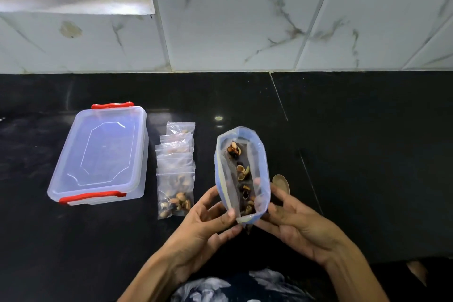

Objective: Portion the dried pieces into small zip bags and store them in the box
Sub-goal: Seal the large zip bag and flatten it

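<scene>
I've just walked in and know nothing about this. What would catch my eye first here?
Most likely the big blue-edged bag held open at centre by the left hand and right hand, with dried pieces scattered inside. Left of it, a row of small zip bags lies on the black counter, the nearest one visibly filled. Further left sits a clear box, its lid on, with red clips.
</scene>
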`<control>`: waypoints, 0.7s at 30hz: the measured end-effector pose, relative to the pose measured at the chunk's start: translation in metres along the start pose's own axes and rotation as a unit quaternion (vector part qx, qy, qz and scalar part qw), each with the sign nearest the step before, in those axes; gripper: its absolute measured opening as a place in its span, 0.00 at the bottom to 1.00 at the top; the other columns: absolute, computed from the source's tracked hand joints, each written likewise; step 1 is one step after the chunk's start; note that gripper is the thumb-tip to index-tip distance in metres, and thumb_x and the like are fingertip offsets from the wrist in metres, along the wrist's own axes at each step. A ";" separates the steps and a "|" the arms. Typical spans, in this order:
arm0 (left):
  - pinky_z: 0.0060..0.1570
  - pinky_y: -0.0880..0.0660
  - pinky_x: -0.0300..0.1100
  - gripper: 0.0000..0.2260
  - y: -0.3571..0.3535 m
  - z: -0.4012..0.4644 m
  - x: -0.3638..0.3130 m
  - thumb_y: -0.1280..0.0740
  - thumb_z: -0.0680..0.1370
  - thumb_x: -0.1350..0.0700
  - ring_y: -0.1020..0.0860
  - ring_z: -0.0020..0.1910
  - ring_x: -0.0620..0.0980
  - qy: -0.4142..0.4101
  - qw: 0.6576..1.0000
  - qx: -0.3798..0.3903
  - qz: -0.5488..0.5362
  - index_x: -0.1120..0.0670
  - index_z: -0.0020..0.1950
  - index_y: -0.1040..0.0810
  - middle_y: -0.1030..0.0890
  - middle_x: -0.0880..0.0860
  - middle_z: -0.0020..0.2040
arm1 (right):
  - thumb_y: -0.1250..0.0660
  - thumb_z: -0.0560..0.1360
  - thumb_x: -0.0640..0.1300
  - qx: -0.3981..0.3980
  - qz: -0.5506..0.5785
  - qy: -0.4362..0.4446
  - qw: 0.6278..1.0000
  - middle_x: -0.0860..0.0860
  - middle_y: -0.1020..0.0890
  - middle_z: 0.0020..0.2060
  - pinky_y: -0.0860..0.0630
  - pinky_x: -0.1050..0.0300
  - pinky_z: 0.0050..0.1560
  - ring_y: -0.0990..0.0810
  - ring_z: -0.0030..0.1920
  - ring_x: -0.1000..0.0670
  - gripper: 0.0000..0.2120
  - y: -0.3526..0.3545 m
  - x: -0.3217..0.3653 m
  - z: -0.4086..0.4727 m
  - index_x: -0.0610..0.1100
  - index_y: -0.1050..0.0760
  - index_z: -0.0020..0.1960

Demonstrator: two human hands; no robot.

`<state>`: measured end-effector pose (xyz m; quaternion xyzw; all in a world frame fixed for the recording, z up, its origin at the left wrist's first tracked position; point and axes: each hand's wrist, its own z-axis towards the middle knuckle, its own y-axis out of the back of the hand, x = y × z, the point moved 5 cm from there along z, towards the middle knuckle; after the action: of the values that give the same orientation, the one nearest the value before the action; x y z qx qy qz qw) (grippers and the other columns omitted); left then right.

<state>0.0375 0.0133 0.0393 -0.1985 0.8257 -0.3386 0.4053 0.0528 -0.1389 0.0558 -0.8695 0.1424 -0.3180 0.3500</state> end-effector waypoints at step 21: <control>0.34 0.19 0.42 0.09 0.005 -0.015 0.003 0.27 0.70 0.63 0.19 0.33 0.51 -0.072 0.962 -0.232 0.128 0.59 0.46 0.24 0.18 0.59 0.41 | 0.28 0.69 0.32 -0.287 -0.233 0.173 0.913 0.45 0.20 0.36 0.25 0.62 0.28 0.19 0.33 0.50 0.20 0.016 -0.018 0.001 0.44 0.26 0.58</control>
<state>0.0233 0.0208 0.0401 -0.2037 0.8688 -0.0676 0.4463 0.0389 -0.1411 0.0362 -0.8724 0.0792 -0.4815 -0.0286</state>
